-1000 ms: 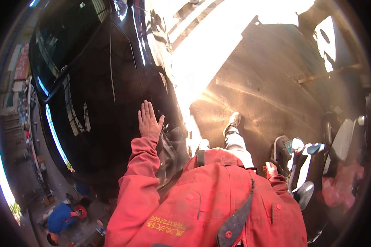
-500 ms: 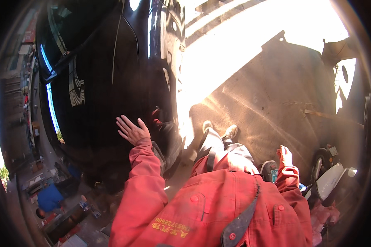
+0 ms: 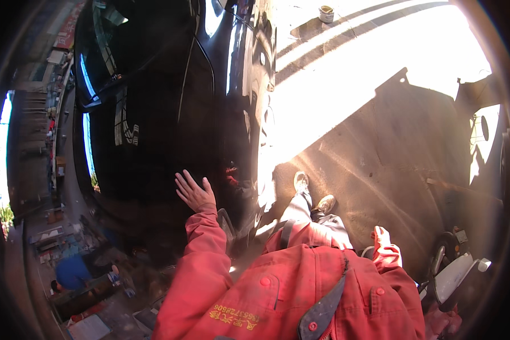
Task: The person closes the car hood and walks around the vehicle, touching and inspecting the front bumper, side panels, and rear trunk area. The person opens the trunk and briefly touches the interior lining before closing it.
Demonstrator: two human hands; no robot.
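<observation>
My left hand [image 3: 197,194] is spread flat over the glossy black body [image 3: 158,164] of a car, palm down with the fingers apart. It holds nothing, and whether the palm touches the paint I cannot tell. A dim reflection shows in the panel beside the hand. My right hand [image 3: 382,236] hangs at my right side, its fingers loosely stretched and nothing visible in it. Both arms wear red jacket sleeves [image 3: 204,249].
My shoes [image 3: 324,204] stand on brown floor [image 3: 374,170], partly in bright sunlight. A small white bucket [image 3: 326,15] is far ahead. A white motorbike or scooter part [image 3: 454,276] is at right. Clutter and a blue rounded object [image 3: 72,273] lie at lower left.
The view has shifted, bringing the bucket into sight. My left hand stays spread over the car. My right hand has turned slightly, its fingers now less upright.
</observation>
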